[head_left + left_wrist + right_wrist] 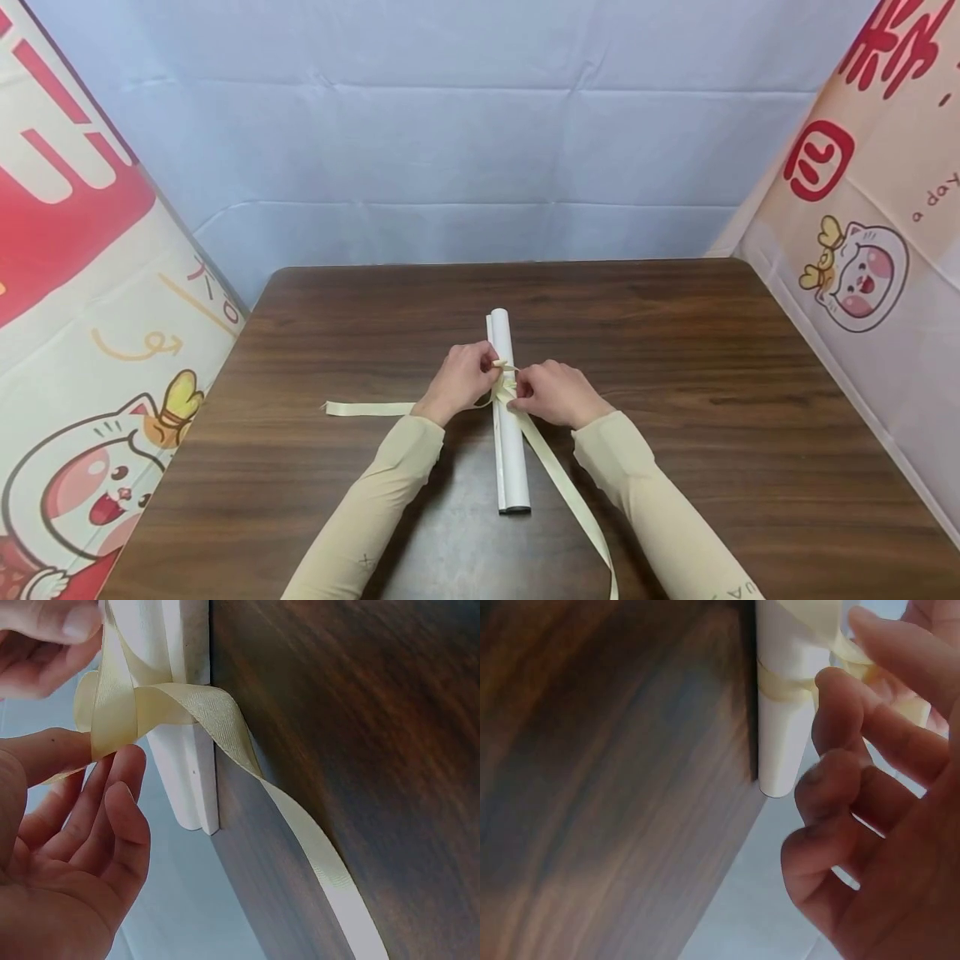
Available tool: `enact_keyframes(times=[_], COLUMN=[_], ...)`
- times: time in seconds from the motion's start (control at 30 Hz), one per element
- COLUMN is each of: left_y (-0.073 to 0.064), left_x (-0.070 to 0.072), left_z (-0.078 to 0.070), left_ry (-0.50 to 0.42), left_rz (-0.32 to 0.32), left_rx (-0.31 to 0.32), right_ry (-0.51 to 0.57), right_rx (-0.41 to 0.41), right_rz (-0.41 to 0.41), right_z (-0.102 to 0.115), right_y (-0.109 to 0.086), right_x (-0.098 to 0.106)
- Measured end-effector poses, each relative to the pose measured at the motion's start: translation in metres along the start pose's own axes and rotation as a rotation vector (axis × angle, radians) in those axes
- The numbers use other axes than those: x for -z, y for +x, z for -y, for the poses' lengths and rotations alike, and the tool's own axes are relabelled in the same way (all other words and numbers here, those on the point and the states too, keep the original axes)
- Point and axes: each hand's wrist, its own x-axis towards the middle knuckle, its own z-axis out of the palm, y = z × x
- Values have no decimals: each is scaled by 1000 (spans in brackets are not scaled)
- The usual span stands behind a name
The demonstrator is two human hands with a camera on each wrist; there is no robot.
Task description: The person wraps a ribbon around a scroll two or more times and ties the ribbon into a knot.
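Observation:
A long white roll [513, 467], with a narrow white strip along its left side and a dark near end, lies lengthwise on the table. A pale yellow ribbon [570, 487] wraps round its middle, crossing on top. My left hand [459, 379] pinches a raised loop of the ribbon [114, 712] between thumb and fingers, left of the roll. On the other side, my right hand [558, 392] has its thumb and index finger at the ribbon [784, 682] by the crossing, its other fingers curled. The fingers partly hide the crossing.
One ribbon tail [367, 409] runs left across the brown wood-grain table [697, 358]; the other trails toward the near edge beside the right sleeve [660, 508]. A pale blue cloth [450, 150] hangs behind the table, with printed cartoon panels [862, 275] at both sides.

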Motion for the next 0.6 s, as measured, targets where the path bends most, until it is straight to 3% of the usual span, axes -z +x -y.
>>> enact_keyframes(times=[0.4,0.6], left_y=[2,1], left_x=[1,1], left_z=[-1,-2], left_ry=[-31,-34], left_rz=[23,19], left_rx=[43,38], right_ry=[9,13], right_rx=[32,-19], right_rz=[41,56], right_z=[-6,-11], right_y=[-7,-10], right_x=[5,13])
